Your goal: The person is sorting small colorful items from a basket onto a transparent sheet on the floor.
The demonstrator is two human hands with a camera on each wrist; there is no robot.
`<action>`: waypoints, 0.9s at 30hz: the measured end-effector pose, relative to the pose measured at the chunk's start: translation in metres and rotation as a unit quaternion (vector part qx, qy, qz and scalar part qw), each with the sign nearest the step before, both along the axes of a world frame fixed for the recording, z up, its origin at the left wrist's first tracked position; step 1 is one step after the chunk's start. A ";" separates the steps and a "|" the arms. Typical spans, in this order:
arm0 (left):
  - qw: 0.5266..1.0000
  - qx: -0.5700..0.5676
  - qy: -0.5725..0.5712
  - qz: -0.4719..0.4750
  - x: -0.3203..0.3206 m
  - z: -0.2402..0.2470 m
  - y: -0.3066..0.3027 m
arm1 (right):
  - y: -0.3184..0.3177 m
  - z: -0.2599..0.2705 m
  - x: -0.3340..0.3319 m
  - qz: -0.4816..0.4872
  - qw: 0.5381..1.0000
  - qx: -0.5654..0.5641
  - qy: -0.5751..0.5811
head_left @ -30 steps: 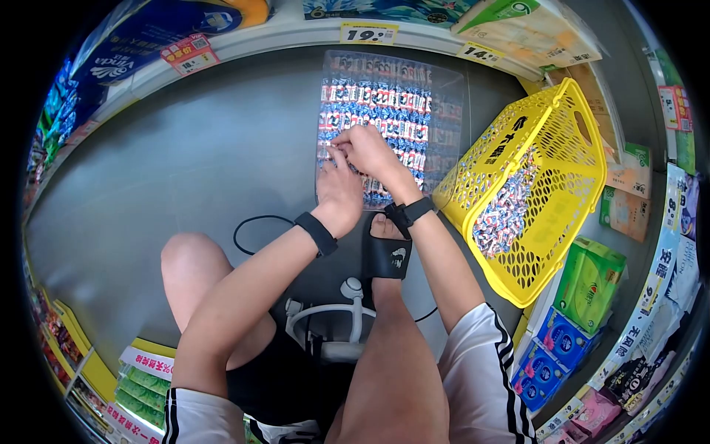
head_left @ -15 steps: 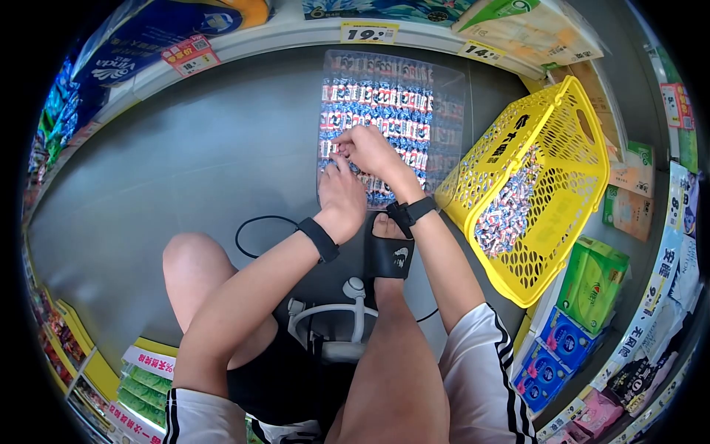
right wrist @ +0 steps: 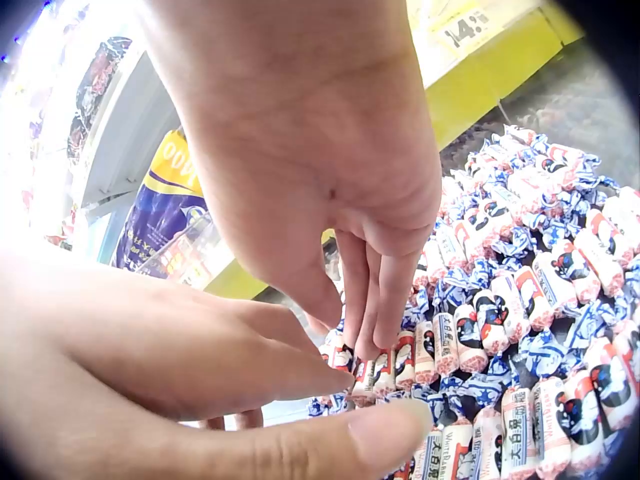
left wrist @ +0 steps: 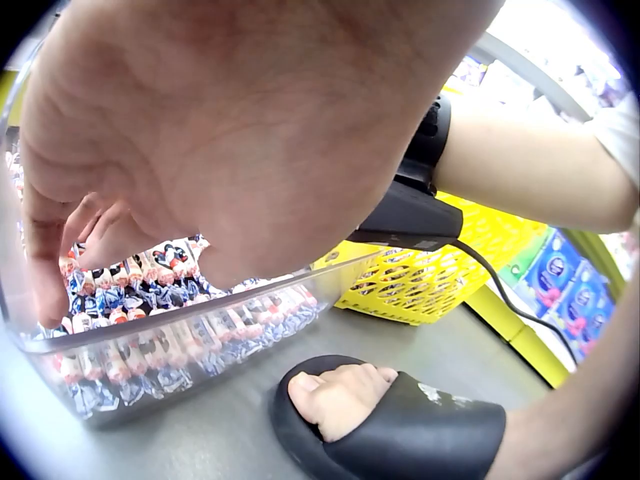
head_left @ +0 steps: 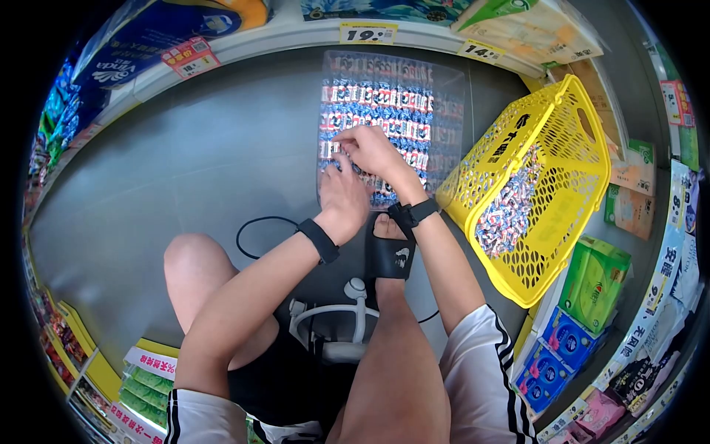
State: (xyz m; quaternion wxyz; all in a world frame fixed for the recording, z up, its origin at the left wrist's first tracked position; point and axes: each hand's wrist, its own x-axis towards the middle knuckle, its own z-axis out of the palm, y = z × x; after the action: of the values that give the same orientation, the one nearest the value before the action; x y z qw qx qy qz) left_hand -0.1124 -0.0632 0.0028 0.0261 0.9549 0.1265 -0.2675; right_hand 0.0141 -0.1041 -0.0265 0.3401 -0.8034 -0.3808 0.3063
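Wrapped candies [head_left: 377,118] with blue-and-white twisted ends lie in neat rows inside a clear plastic bin [head_left: 446,96] on the floor. Over the left side of these rows, my right hand [head_left: 376,154] points its fingers down; in the right wrist view its fingertips [right wrist: 372,345] touch the tops of candies in one row. Just nearer to me, my left hand [head_left: 344,194] hovers over the bin's near left part, thumb [right wrist: 390,432] and index finger apart, nothing between them. The left palm [left wrist: 220,130] hides much of the bin in the left wrist view.
A tilted yellow basket [head_left: 543,177] holding loose candies [head_left: 510,211] stands right of the bin. My sandalled foot [head_left: 390,248] is close to the bin's near edge. A black cable [head_left: 255,222] lies at left. Shelves with tissue packs [head_left: 592,285] surround the floor.
The left hand has shifted slightly right, its fingers parting a little from the right hand's. The right hand stays nearly in place over the same row.
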 end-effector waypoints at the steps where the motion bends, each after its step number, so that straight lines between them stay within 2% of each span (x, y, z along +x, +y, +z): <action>1: 1.000 0.007 0.004 -0.012 0.000 0.001 0.001 | 0.000 0.003 0.001 -0.003 1.000 -0.011 0.019; 3: 1.000 0.000 -0.003 -0.010 -0.001 0.004 0.002 | -0.001 0.005 0.001 -0.007 0.999 -0.021 0.040; 8: 0.998 -0.024 -0.049 0.015 -0.005 0.010 0.002 | -0.011 0.018 -0.001 -0.040 0.999 0.009 -0.006; 13: 0.982 -0.172 -0.071 -0.024 -0.008 0.030 0.024 | -0.032 0.054 -0.012 -0.058 0.997 0.016 -0.043; 15: 0.980 -0.171 -0.096 -0.043 -0.009 0.042 0.031 | -0.043 0.064 -0.021 -0.065 0.991 0.067 -0.100; 19: 0.965 -0.198 -0.158 -0.060 -0.006 0.053 0.031 | -0.065 0.109 -0.040 -0.078 0.986 0.088 -0.119; 21: 0.935 -0.193 -0.275 -0.116 -0.002 0.060 0.028 | -0.078 0.133 -0.046 -0.073 0.986 0.078 -0.125; 22: 0.934 -0.194 -0.275 -0.119 0.000 0.066 0.025 | -0.084 0.150 -0.050 -0.080 0.986 0.074 -0.127; 24: 0.898 -0.235 -0.336 -0.161 0.007 0.079 0.018 | -0.101 0.168 -0.053 -0.076 0.982 0.081 -0.150; 27: 0.879 -0.291 -0.344 -0.154 0.013 0.100 -0.003 | -0.129 0.198 -0.052 -0.094 0.978 0.092 -0.159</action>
State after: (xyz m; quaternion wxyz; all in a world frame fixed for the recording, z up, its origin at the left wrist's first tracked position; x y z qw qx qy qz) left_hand -0.0996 -0.0661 0.1033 0.3036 0.9434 -0.1228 0.0524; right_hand -0.0381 -0.2333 0.1719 0.3753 -0.8393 -0.3792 0.1046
